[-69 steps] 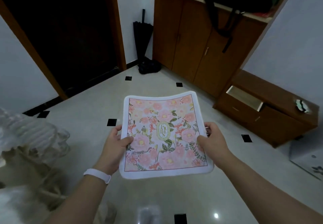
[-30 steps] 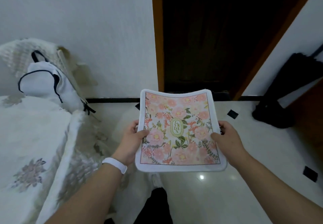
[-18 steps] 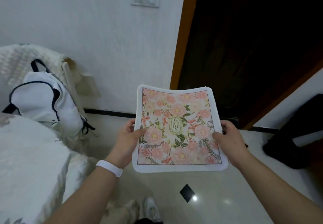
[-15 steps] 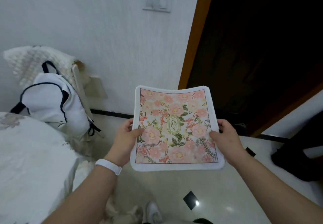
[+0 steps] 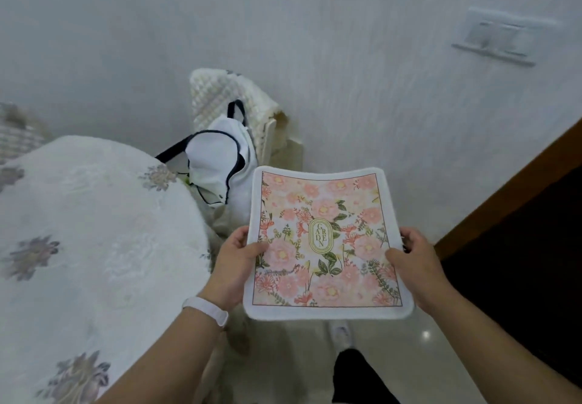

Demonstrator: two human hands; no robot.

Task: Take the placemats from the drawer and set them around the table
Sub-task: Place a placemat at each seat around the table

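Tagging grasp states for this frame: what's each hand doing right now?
Left hand: holding the floral placemat by its left edge, thumb on top.
Right hand: holding the same placemat by its right edge.

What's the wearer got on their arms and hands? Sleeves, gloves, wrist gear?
No gloves on the left hand or right hand; no sleeves in view. A plain white band sits round the left wrist; the right wrist has nothing on it.

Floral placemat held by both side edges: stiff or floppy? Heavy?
Probably semi-flexible: the placemat dips between the left hand and right hand, far edge bowing, yet it does not fold over. Likely light: thumbs pinch only its edges. The fuzzy white border suggests it isn't slippery.
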